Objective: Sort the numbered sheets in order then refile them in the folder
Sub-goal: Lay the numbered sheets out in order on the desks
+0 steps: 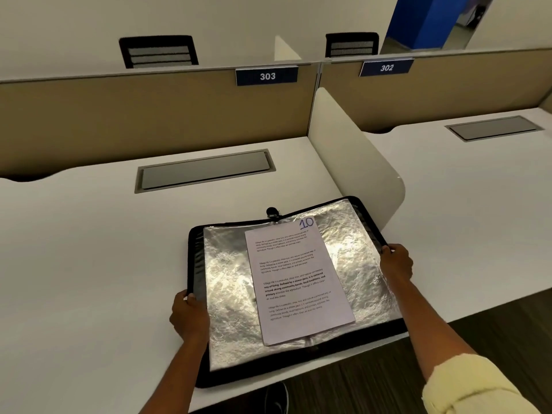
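Black zip-edged folder with silver crinkled lining [233, 282]: open flat, near surface edge, overhanging | white printed paper sheet marked "10" [298, 282]: face up on lining, centred, slightly rotated

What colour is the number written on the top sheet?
Blue-purple ink: the "10" on the white sheet, clearest in the head view.
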The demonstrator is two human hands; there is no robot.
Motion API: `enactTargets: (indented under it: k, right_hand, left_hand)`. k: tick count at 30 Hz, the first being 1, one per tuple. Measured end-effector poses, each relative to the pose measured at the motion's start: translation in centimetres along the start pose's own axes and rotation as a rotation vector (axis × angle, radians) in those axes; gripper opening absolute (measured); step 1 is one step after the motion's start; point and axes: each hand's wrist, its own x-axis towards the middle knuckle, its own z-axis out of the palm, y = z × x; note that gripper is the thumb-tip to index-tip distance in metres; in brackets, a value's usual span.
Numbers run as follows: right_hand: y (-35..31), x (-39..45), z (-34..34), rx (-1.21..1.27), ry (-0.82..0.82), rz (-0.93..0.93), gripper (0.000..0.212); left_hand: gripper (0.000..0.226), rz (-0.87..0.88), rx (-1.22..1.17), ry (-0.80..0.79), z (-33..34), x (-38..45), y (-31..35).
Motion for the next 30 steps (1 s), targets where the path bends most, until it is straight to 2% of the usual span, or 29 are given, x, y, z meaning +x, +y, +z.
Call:
enactTargets:
  k: [13, 20, 25, 30]
  right_hand:
    - [1.5, 2.1, 1.1, -0.110, 0.019, -0.092, 0.028]
    - [2.4, 2.3, 2.1, -0.329, 0.037, -0.002, 0.030]
    - [4.3, 2.3, 2.8, -0.327, -0.008, 0.023, 0.025]
    - [4.8, 1.4, 3.0, -0.205, -0.002, -0.039, 0.020]
  left_hand:
    - [0.015, 0.087, 0.168, -0.055, -0.7, 0.1, -1.5]
    - [0.023, 0.132, 0.231, -0.057, -1.3, 0.5, -1.8]
    - [0.029, 0.161, 0.234, -0.044, -1.7, 0.6, -2.1]
    - [0.011, 0.163, 0.265, -0.059, -1.6, 0.7, -2.4]
